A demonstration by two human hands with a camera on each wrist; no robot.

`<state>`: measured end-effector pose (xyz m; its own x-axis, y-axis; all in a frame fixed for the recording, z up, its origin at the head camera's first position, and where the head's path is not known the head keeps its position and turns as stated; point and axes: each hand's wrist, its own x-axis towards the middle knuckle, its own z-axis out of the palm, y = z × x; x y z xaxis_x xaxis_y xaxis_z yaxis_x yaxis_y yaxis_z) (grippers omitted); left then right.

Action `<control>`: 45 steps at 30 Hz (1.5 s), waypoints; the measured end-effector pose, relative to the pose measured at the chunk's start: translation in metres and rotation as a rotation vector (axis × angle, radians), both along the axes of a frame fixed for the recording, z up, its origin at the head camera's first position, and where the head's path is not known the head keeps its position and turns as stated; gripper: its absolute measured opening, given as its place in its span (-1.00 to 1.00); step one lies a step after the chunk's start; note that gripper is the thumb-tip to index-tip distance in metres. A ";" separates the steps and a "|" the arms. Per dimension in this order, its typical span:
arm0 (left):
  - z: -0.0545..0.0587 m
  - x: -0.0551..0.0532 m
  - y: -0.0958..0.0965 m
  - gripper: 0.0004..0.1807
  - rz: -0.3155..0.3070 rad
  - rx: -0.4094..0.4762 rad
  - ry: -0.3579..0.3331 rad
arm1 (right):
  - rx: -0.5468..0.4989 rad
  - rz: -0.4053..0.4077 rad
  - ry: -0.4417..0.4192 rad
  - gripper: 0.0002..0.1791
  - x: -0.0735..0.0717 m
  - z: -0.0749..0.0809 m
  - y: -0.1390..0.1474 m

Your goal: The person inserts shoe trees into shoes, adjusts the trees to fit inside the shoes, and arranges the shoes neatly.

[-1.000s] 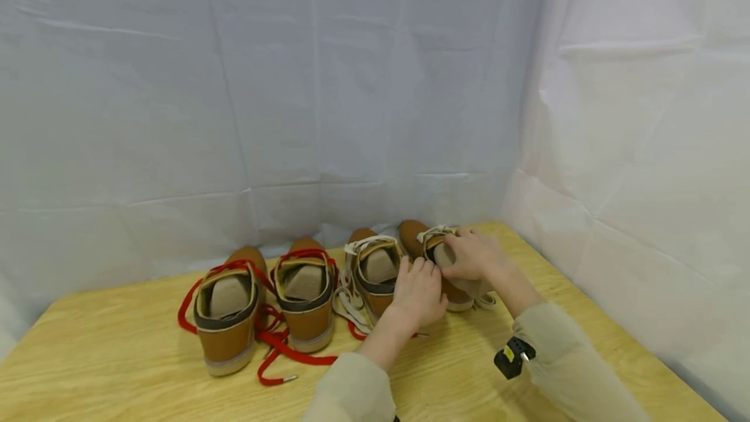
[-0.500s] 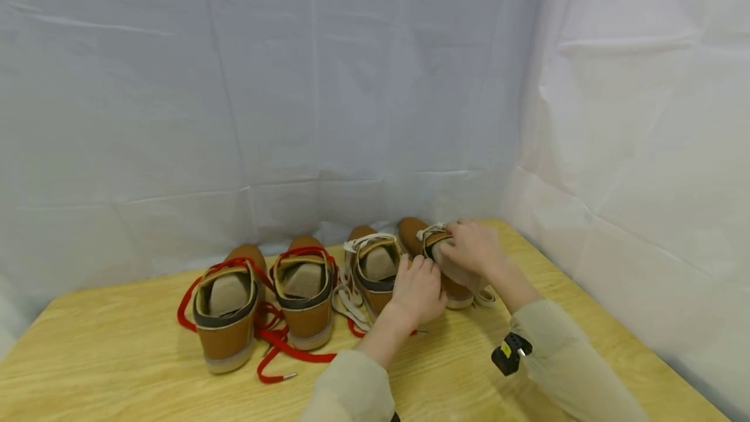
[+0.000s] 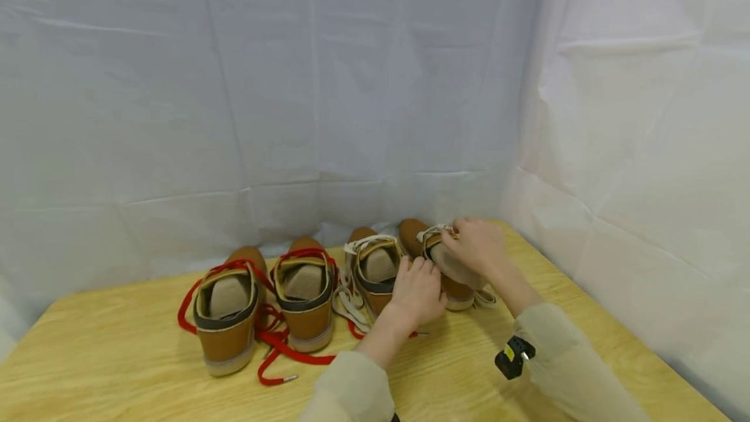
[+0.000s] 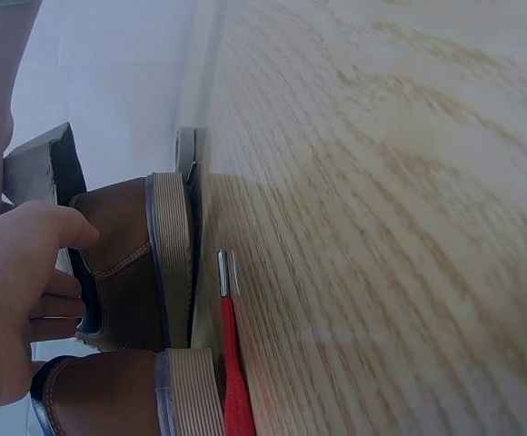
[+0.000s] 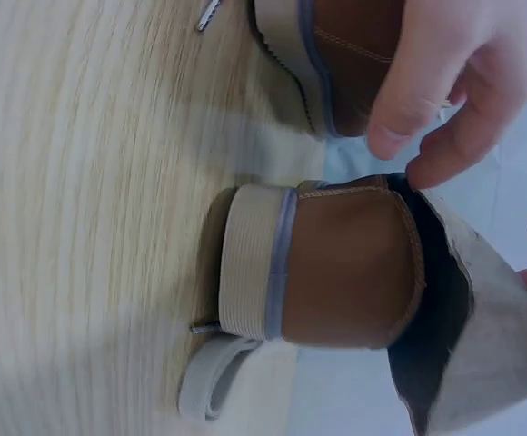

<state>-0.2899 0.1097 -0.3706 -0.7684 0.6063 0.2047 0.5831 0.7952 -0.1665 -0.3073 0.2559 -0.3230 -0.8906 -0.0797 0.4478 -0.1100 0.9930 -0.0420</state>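
My right hand point(image 3: 477, 246) grips a grey-beige insole point(image 5: 495, 331) that sticks up at a slant out of the rightmost brown shoe point(image 5: 350, 268). The insole's lower end is hidden inside the shoe's dark collar. My left hand point(image 3: 418, 288) is at the same shoe's left side, finger and thumb at its collar; the left wrist view has the thumb point(image 4: 84, 229) over the heel. Directly left of that stands a second brown shoe point(image 3: 377, 301) with cream laces point(image 3: 351, 305), partly covered by my left hand. All heels face me.
Two brown shoes with red laces, one at far left point(image 3: 228, 344) and one beside it point(image 3: 307, 327), stand on the wooden table point(image 3: 117, 357). A loose red lace point(image 3: 305, 358) trails in front. White sheeting point(image 3: 363, 116) hangs behind and at the right.
My right hand shifts slightly on the insole, and more of the insole's surface shows now. The left hand and the shoes stay where they were.
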 end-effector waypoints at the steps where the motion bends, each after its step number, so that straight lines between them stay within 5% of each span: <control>1: 0.000 0.000 0.000 -0.49 -0.001 0.000 0.002 | 0.002 0.013 0.005 -0.61 0.002 0.000 0.002; 9: -0.001 -0.001 0.002 -0.48 -0.001 -0.012 0.000 | 0.198 0.203 0.018 -0.36 0.023 -0.004 0.024; 15: 0.000 -0.002 0.003 -0.48 -0.006 -0.007 -0.002 | 0.305 0.231 0.030 -0.17 0.037 -0.010 0.033; 28: 0.000 -0.001 0.002 -0.47 -0.005 -0.007 0.003 | 0.269 0.336 0.110 -0.10 0.046 -0.017 0.044; 45: 0.001 -0.003 0.000 -0.48 -0.017 -0.012 -0.010 | 0.273 0.297 0.123 -0.14 0.045 -0.017 0.037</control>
